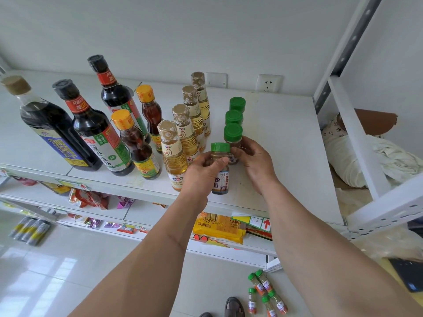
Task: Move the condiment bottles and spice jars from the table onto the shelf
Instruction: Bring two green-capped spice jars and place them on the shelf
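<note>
Head view: my left hand (201, 172) grips a green-capped spice jar (220, 168) at the front of the white shelf (286, 143). My right hand (254, 160) holds the next jar (233, 143) behind it. Five more jars (265, 294) lie on the surface below.

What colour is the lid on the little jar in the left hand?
Green. The head view shows the spice jar's lid clearly, above the left hand.
</note>
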